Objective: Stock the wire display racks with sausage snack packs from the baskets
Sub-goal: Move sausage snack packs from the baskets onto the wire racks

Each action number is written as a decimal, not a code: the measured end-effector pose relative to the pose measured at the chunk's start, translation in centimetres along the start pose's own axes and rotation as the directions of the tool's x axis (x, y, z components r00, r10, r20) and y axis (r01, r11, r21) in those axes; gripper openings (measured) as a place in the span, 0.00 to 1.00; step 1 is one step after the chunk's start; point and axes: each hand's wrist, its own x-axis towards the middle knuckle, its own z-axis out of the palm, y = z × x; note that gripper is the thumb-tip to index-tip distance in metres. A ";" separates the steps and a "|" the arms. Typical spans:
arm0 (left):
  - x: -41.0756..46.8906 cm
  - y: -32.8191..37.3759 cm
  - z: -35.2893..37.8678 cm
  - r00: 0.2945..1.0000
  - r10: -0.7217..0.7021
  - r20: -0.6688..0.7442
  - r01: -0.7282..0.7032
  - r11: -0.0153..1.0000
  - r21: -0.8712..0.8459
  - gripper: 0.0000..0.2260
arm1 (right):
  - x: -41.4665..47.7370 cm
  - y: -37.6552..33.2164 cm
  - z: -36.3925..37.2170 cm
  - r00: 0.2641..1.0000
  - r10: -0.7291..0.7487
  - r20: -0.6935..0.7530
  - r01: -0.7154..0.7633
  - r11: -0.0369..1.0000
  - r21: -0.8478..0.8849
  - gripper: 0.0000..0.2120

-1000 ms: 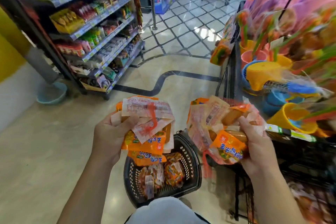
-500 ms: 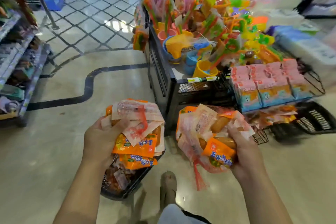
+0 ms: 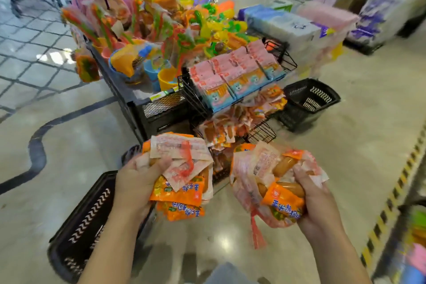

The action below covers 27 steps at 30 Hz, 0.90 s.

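Observation:
My left hand (image 3: 134,183) grips a bunch of orange and pink sausage snack packs (image 3: 182,177). My right hand (image 3: 317,200) grips a second bunch of sausage packs (image 3: 270,182), with a red tail hanging below it. Both bunches hang in front of the black wire display rack (image 3: 262,132). Its lower tier holds loose orange sausage packs (image 3: 230,122). The upper tier holds pink and blue packs (image 3: 232,76) in rows. A black basket (image 3: 78,226) stands on the floor under my left arm; its inside is hidden.
A second black basket (image 3: 311,99) lies on the floor right of the rack. A black bin of bright plastic toys (image 3: 147,25) stands behind the rack. Tissue packs (image 3: 283,23) are stacked at the back right. A yellow-black striped edge (image 3: 396,193) runs along the right.
My view has swung right, from the aisle shelves to the wire rack. The basket has slid to the lower left. Both hands keep hold of their packs.

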 end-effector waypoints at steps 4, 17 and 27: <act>-1.0 -3.4 9.0 0.999 -0.016 0.047 0.015 0.999 0.031 0.19 | 2.8 -4.0 -7.7 0.999 0.012 -0.049 -0.011 1.000 0.023 0.09; -1.9 -10.4 29.1 0.995 -0.088 0.057 0.078 0.986 0.149 0.12 | 16.0 -12.5 -22.0 0.989 0.053 -0.140 -0.043 0.996 0.080 0.19; 10.0 -16.0 39.2 0.984 -0.178 0.000 0.176 0.973 0.147 0.16 | 32.4 -15.6 -19.9 0.977 0.125 -0.172 -0.131 0.991 -0.024 0.10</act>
